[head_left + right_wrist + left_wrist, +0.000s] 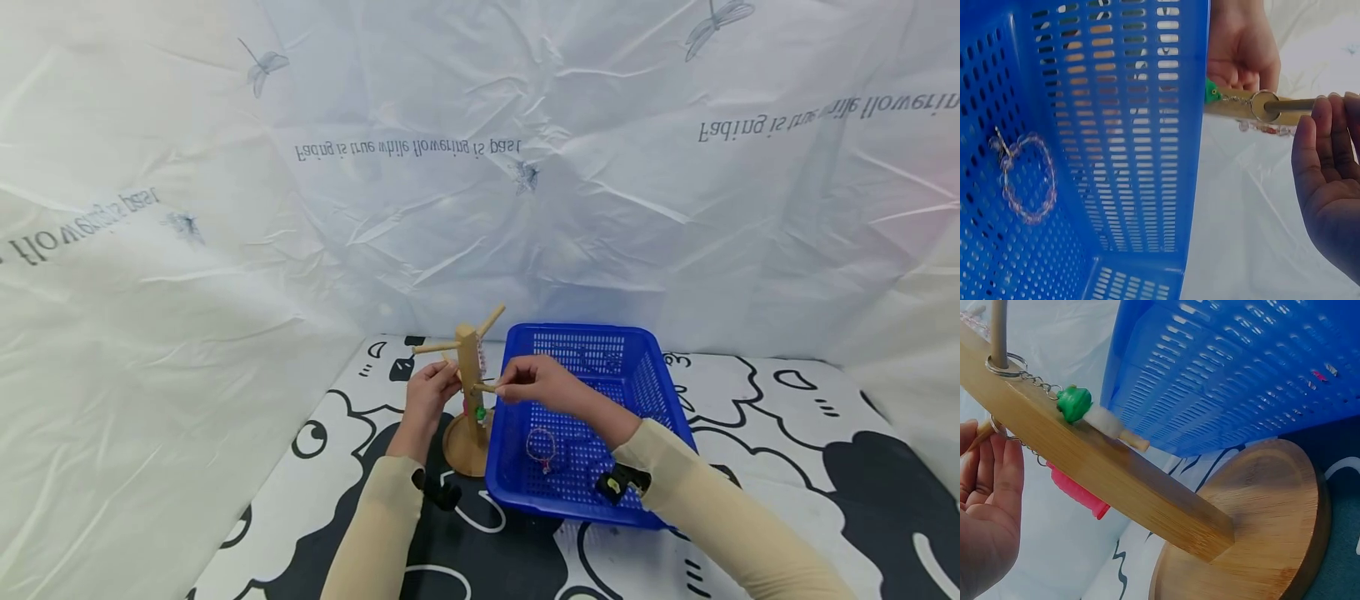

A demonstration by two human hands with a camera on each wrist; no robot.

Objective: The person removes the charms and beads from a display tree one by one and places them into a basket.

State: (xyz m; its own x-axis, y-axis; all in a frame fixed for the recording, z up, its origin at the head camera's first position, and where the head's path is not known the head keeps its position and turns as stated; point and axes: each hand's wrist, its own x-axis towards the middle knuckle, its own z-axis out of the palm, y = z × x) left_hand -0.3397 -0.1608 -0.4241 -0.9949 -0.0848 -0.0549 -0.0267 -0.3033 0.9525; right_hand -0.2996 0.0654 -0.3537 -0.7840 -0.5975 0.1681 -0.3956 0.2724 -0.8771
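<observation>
A wooden stand [470, 375] with a round base [1254, 519] and several pegs rises beside the basket. My left hand [430, 396] pinches a lower peg on its left side; a keychain with a pink charm [1079, 490] hangs from that peg by its ring. On the opposite side, my right hand [534, 381] pinches the end of another peg [1294, 104]. Around this second peg, near the post, sits the metal ring [1265, 106] of a keychain with a green and white charm [1074, 404]. A beaded bracelet [482, 357] hangs higher up against the post.
The blue plastic basket [498, 475] stands right of the stand, under my right forearm. In it lies a beaded bracelet [1052, 181] with a small charm. A cartoon-print cloth [765, 408] covers the table, and white sheeting [465, 233] closes off the back and sides.
</observation>
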